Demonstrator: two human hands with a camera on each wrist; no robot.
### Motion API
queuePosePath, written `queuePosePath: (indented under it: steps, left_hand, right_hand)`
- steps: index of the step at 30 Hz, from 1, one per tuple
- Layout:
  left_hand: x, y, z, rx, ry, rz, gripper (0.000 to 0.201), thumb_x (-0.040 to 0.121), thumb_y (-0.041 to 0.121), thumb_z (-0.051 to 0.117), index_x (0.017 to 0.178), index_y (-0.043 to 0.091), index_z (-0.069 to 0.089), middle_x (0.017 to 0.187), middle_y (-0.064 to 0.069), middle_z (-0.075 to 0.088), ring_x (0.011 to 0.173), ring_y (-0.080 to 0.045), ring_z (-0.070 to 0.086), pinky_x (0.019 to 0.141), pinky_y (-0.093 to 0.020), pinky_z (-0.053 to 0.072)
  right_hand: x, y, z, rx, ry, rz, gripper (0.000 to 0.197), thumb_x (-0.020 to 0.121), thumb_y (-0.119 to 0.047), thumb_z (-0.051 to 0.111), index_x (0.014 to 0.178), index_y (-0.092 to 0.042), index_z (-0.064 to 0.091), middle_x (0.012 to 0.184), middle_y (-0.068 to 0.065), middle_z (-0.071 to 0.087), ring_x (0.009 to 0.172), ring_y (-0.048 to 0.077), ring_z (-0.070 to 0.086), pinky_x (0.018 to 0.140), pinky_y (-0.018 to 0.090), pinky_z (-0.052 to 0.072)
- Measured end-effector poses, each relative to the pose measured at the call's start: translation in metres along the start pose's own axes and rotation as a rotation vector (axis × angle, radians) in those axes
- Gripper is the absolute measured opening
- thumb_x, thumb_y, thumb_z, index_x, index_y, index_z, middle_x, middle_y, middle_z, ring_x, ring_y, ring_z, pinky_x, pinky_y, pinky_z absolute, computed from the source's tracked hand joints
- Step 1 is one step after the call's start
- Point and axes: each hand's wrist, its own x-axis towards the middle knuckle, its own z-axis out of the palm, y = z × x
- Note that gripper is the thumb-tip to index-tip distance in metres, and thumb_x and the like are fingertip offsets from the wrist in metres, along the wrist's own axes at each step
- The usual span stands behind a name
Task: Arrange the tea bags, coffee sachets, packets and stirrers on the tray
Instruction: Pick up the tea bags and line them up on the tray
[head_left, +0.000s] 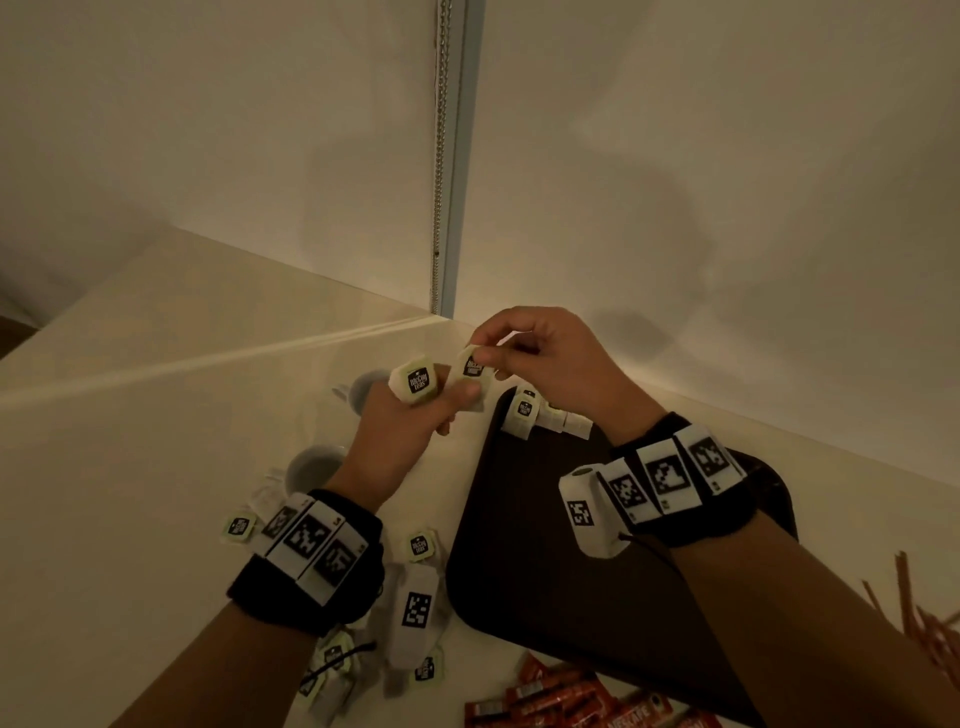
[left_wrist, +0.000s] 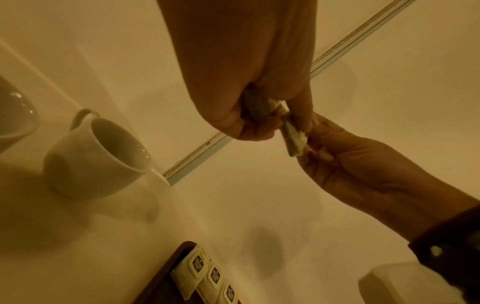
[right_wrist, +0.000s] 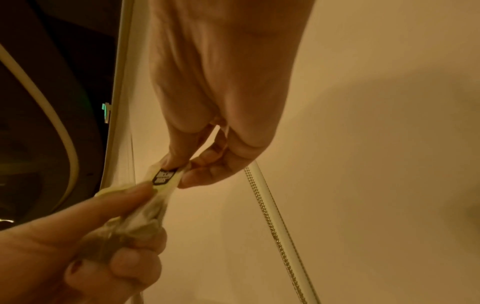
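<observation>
Both hands are raised above the counter near the dark tray's (head_left: 545, 545) far left corner. My left hand (head_left: 415, 415) grips a small bunch of tea bags; one pale tag with a black logo (head_left: 417, 381) sticks up from it. My right hand (head_left: 519, 353) pinches the tag end of another tea bag (head_left: 471, 366) from that bunch between thumb and forefinger (right_wrist: 179, 156). Three tea bags (head_left: 540, 415) lie in a row in the tray's far corner (left_wrist: 207, 275). More tea bags (head_left: 421, 545) lie loose on the counter under my left wrist.
Two white cups (head_left: 311, 467) (left_wrist: 98, 156) stand on the counter left of the tray. Red coffee sachets (head_left: 561, 701) lie at the near edge, orange stirrers (head_left: 914, 618) at the right. Walls meet in a corner with a bead chain (head_left: 441, 156) right behind the hands.
</observation>
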Motion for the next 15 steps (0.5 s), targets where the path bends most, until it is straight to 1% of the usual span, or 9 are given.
queuePosePath:
  steps: [2,3,4,5,7,9,11,13,15]
  left_hand:
    - [0.000,0.001,-0.001,0.035,0.030,0.045,0.009,0.077,0.015,0.073,0.072,0.015,0.065,0.056,0.003,0.059,0.050,-0.006,0.050,0.051,-0.019,0.043]
    - [0.001,0.001,-0.002,0.028,0.036,0.067,0.008,0.076,0.017,0.074,0.079,0.014,0.068,0.060,-0.001,0.061,0.051,-0.007,0.051,0.051,-0.019,0.043]
    - [0.001,0.002,-0.002,0.032,0.039,0.099,0.014,0.074,0.017,0.075,0.085,0.012,0.069,0.066,-0.006,0.063,0.053,-0.007,0.052,0.051,-0.019,0.044]
    - [0.000,0.003,-0.002,0.050,0.035,0.131,0.015,0.074,0.014,0.076,0.086,0.009,0.069,0.070,-0.009,0.063,0.053,-0.006,0.053,0.050,-0.018,0.044]
    - [-0.001,0.005,-0.001,0.091,0.037,0.172,0.011,0.074,0.007,0.076,0.076,0.009,0.066,0.066,-0.004,0.063,0.051,-0.003,0.052,0.048,-0.016,0.042]
    - [-0.001,0.003,-0.001,0.112,0.030,0.170,0.014,0.076,0.006,0.076,0.070,0.012,0.064,0.057,0.005,0.061,0.048,-0.003,0.050,0.047,-0.016,0.041]
    - [-0.003,0.001,-0.001,0.112,-0.016,0.114,0.012,0.079,0.012,0.073,0.074,0.015,0.063,0.050,0.005,0.056,0.046,-0.006,0.048,0.045,-0.018,0.039]
    - [-0.005,-0.005,-0.004,0.018,-0.079,0.008,0.012,0.085,0.021,0.068,0.082,0.015,0.058,0.052,0.001,0.053,0.047,-0.014,0.046,0.042,-0.022,0.036]
    - [-0.006,-0.012,-0.007,-0.114,-0.079,-0.145,0.013,0.081,0.026,0.053,0.085,0.015,0.048,0.056,-0.005,0.051,0.047,-0.020,0.046,0.040,-0.024,0.032]
  right_hand:
    - [-0.004,-0.005,-0.001,0.033,0.014,-0.013,0.007,0.083,-0.003,0.067,0.088,-0.008,0.069,0.086,0.008,0.069,0.068,0.022,0.062,0.065,0.021,0.052]
    - [-0.005,-0.006,-0.001,0.058,0.027,-0.020,0.008,0.083,-0.002,0.066,0.088,-0.008,0.069,0.086,0.008,0.068,0.069,0.023,0.062,0.066,0.022,0.052]
    - [-0.007,-0.008,-0.002,0.085,0.041,-0.025,0.009,0.083,-0.001,0.066,0.088,-0.009,0.068,0.086,0.009,0.068,0.070,0.024,0.063,0.066,0.022,0.053]
    - [-0.009,-0.009,-0.003,0.107,0.051,-0.030,0.010,0.084,-0.001,0.066,0.088,-0.010,0.068,0.086,0.010,0.067,0.071,0.025,0.063,0.067,0.022,0.054]
    - [-0.011,-0.010,-0.003,0.128,0.058,-0.032,0.012,0.084,0.000,0.065,0.088,-0.011,0.067,0.087,0.010,0.067,0.072,0.024,0.064,0.068,0.022,0.055]
    - [-0.012,-0.010,-0.003,0.126,0.060,-0.031,0.013,0.083,0.000,0.065,0.088,-0.012,0.067,0.087,0.011,0.066,0.074,0.026,0.064,0.068,0.022,0.055]
    - [-0.013,-0.009,-0.005,0.106,0.066,-0.028,0.011,0.083,-0.001,0.066,0.089,-0.010,0.068,0.086,0.011,0.067,0.074,0.024,0.064,0.066,0.022,0.054]
    - [-0.015,-0.002,-0.013,0.057,0.089,-0.007,0.009,0.083,-0.003,0.067,0.090,-0.009,0.068,0.082,0.004,0.069,0.072,0.013,0.064,0.063,0.020,0.053]
    - [-0.017,0.017,-0.023,-0.024,0.121,0.063,0.009,0.082,-0.005,0.069,0.089,-0.011,0.069,0.079,-0.001,0.070,0.068,0.005,0.063,0.062,0.018,0.053]
